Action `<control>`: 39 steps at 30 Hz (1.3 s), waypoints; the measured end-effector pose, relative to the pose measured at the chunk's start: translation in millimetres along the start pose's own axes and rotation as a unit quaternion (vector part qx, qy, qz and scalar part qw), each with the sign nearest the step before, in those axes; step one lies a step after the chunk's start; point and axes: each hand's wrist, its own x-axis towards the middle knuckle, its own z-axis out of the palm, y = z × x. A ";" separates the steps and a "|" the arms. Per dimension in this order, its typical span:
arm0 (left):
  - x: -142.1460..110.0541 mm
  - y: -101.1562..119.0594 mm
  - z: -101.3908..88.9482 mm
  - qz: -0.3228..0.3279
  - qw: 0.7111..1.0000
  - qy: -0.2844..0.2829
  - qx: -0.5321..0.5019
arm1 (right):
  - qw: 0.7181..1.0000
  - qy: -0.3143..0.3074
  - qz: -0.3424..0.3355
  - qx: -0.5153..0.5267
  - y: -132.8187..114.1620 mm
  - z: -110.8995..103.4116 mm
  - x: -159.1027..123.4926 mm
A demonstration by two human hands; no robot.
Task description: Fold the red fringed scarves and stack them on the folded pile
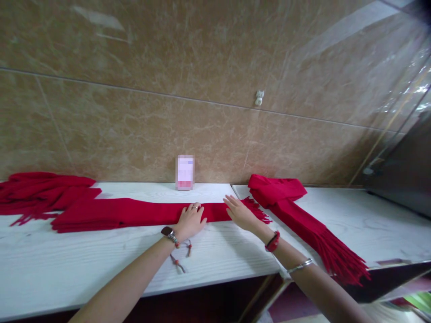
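A long red scarf lies folded lengthwise across the white counter, its fringe at the right end. My left hand rests on top of it near the middle, fingers spread and palm down. Toward the fringed end, my right hand lies over the scarf with its fingers stretched out flat; whether it presses on the cloth I cannot tell. Just right of that hand, a second red scarf is folded over on itself, its fringe hanging at the counter's front edge. Another bunched red scarf sits at the far left.
A phone-like upright object, its face blurred, leans on the brown tiled wall behind the white counter. A small cat-shaped piece is fixed to the wall. At the right stands a dark appliance-like box. Open shelving shows below the front edge.
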 end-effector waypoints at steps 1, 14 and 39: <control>-0.2 -0.3 0.6 0.004 1.000 0.002 0.002 | 0.999 -0.006 -0.036 0.029 -11.8 3.0 8.1; -0.1 -5.9 0.3 -0.049 0.993 -0.100 -0.036 | 0.996 -0.085 -0.005 -0.029 2.2 28.2 14.9; -62.5 -115.1 -19.4 -0.035 0.994 -0.106 0.002 | 0.996 -0.013 -0.051 0.079 -39.6 24.4 23.9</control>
